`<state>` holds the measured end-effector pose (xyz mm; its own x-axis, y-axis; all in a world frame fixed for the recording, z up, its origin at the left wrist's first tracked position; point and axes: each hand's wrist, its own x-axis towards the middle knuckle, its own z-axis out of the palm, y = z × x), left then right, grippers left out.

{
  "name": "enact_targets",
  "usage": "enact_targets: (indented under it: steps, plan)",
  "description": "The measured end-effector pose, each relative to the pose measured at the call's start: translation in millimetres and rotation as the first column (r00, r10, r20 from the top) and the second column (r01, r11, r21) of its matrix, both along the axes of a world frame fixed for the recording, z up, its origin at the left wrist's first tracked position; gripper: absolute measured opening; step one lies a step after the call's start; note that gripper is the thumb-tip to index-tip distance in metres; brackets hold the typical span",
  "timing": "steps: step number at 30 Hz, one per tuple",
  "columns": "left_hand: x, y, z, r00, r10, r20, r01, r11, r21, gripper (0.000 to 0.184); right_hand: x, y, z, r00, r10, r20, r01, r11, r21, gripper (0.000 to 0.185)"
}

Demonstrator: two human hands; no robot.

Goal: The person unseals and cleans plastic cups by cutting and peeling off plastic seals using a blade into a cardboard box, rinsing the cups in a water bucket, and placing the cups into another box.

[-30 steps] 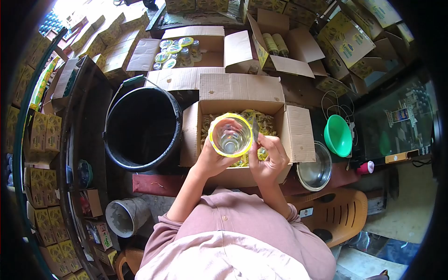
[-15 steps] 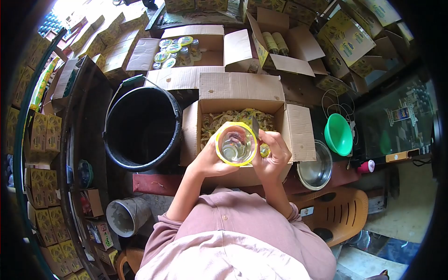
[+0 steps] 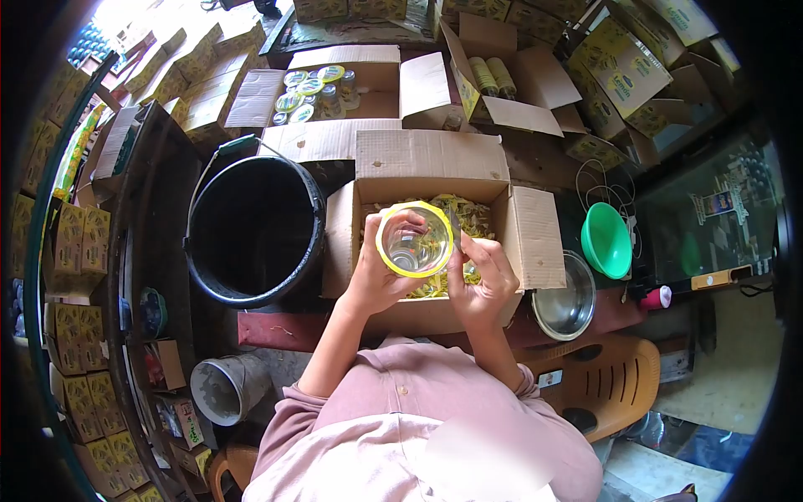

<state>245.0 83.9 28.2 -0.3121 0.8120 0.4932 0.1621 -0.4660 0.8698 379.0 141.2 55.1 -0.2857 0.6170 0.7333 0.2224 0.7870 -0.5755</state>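
Note:
My left hand [image 3: 370, 272] is wrapped round a clear cup [image 3: 410, 251] with a yellow rim, its open end facing up at me. My right hand [image 3: 485, 280] pinches a dark, flat knife blade [image 3: 455, 224], which stands against the right side of the yellow rim. The knife's handle is hidden in my fingers. Below both hands is an open cardboard box [image 3: 431, 155], with many yellow-green strips [image 3: 464, 213] lying inside it.
A black bucket [image 3: 196, 251] stands to the left. On the right are a steel bowl [image 3: 588, 289] and a green bowl [image 3: 607, 243]. Behind, one carton [image 3: 381, 92] holds several lidded cups [image 3: 330, 100]; another holds two stacks [image 3: 493, 77]. An orange chair [image 3: 623, 368] is lower right.
The cup and my left hand have moved slightly up and left. My right hand has shifted slightly left and down, with the blade still at the rim.

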Motion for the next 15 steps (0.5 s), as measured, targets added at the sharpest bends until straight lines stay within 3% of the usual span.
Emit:
enact_targets:
  steps: [11,15]
  plan:
    - [-1.6,-4.0,2.3,0.986,-0.105,-0.130,0.095,0.992,-0.082,0.069,3.9,6.9,4.8,1.000,0.028,0.010,-0.027,0.998,-0.049,0.034]
    - [-6.0,-5.5,10.5,0.974,-0.163,-0.158,0.142,0.981,-0.131,0.066,2.5,9.0,5.6,0.998,0.055,-0.013,-0.056,0.998,-0.036,0.024]
